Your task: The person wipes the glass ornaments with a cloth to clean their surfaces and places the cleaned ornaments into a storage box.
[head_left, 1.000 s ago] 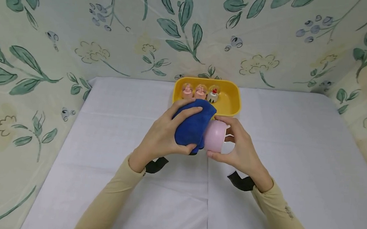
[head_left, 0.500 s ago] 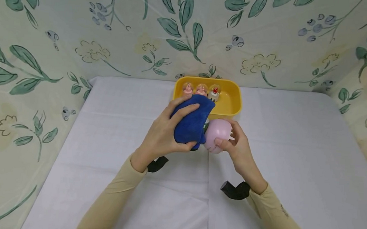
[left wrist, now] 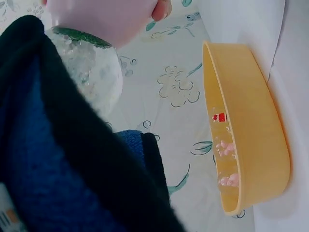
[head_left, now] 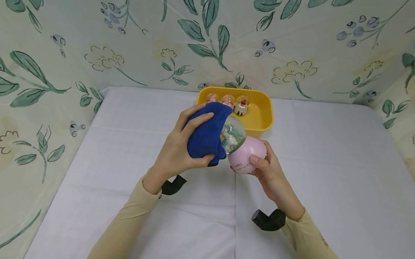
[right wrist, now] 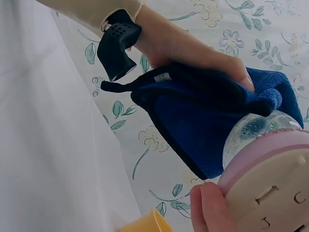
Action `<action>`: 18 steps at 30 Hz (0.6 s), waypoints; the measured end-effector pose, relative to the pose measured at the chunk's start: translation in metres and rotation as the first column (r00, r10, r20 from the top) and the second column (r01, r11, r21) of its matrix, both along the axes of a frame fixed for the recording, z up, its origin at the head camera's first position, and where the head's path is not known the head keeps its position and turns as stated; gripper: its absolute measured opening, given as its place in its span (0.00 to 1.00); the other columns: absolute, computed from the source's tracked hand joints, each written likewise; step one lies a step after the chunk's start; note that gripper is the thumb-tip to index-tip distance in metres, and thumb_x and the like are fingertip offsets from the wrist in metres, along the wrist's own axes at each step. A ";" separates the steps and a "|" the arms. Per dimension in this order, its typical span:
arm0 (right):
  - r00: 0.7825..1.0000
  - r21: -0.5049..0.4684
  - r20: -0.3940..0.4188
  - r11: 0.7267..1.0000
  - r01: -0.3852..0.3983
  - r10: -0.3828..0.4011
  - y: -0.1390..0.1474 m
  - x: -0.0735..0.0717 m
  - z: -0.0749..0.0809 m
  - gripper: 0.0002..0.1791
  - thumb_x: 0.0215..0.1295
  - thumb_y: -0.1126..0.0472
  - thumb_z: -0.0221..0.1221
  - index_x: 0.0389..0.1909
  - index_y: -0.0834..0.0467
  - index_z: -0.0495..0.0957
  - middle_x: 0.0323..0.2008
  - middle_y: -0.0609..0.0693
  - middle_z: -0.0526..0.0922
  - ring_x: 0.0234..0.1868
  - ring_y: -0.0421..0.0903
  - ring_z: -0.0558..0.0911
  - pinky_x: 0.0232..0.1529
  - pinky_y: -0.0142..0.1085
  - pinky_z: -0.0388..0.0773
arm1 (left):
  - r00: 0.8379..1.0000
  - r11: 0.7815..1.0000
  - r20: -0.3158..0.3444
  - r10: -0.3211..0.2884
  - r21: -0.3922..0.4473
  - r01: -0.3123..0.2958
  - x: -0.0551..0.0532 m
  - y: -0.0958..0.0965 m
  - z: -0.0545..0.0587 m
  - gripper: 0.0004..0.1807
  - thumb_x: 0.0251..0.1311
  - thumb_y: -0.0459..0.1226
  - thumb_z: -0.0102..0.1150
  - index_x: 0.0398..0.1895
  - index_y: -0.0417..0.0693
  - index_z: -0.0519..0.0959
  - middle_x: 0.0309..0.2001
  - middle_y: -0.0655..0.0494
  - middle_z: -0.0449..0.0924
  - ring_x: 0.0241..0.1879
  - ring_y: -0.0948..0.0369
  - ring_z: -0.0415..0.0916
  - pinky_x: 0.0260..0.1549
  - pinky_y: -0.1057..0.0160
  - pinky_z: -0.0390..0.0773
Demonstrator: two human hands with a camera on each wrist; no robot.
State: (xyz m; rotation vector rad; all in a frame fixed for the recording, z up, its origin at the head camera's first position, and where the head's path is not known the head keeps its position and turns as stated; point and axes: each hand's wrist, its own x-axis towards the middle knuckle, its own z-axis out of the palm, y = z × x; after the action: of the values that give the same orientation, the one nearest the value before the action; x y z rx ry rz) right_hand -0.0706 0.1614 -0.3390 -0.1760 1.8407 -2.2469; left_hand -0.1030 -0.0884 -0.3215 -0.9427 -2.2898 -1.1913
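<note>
A snow globe with a clear dome (head_left: 234, 134) and a rounded pink base (head_left: 246, 157) is held tilted above the table, dome toward the left. My right hand (head_left: 270, 170) grips it by the base, thumb across the pink side. In the right wrist view the underside (right wrist: 270, 193) of the base shows slots. My left hand (head_left: 182, 144) holds a blue cloth (head_left: 207, 133) with dark edging, folded against the dome and covering its left part. The left wrist view shows the cloth (left wrist: 63, 164) beside the glass dome (left wrist: 91, 72).
A yellow tray (head_left: 258, 126) stands at the back of the white-covered table (head_left: 318, 170), just beyond the hands. In it are two pink small globes and one small globe (head_left: 241, 106) with a red-and-white figure. A floral curtain (head_left: 128, 35) hangs behind.
The cloth has shifted left with my left hand, exposing more of the dome. My right hand has turned the pink base, so its lettering now shows and the globe tilts.
</note>
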 end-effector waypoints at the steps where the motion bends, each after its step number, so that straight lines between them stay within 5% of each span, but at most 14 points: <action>1: 1.000 -0.022 0.003 1.000 -0.007 0.007 0.001 0.000 0.000 0.28 0.60 0.55 0.53 0.58 0.58 0.57 0.53 0.55 0.69 0.46 0.46 0.78 0.43 0.34 0.79 | 1.000 1.000 0.009 -0.002 0.017 0.002 0.000 -0.002 0.000 0.48 0.38 0.43 0.75 0.67 0.54 0.61 0.71 0.54 0.51 0.66 0.52 0.58 0.56 0.47 0.70; 10: 0.996 -0.160 -0.083 0.986 -0.044 0.031 0.007 0.002 0.004 0.27 0.57 0.63 0.52 0.56 0.48 0.55 0.59 0.55 0.61 0.54 0.50 0.74 0.49 0.36 0.74 | 0.998 0.994 0.051 -0.026 0.109 0.020 -0.001 -0.011 0.000 0.45 0.48 0.57 0.65 0.67 0.52 0.61 0.71 0.54 0.51 0.65 0.52 0.57 0.56 0.45 0.68; 18: 0.990 -0.265 -0.138 0.964 -0.025 -0.012 0.008 0.002 0.002 0.31 0.55 0.66 0.55 0.62 0.53 0.61 0.59 0.56 0.65 0.57 0.52 0.72 0.52 0.37 0.72 | 0.997 0.994 0.078 -0.019 0.110 0.011 -0.001 -0.010 -0.001 0.45 0.49 0.62 0.60 0.68 0.52 0.61 0.71 0.55 0.51 0.64 0.52 0.58 0.56 0.44 0.68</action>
State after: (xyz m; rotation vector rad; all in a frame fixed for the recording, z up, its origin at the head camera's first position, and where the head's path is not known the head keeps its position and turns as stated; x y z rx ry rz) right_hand -0.0685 0.1690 -0.3369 -0.3928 1.5863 -2.5289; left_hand -0.1045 -0.0985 -0.3222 -0.8892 -2.2547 -1.3682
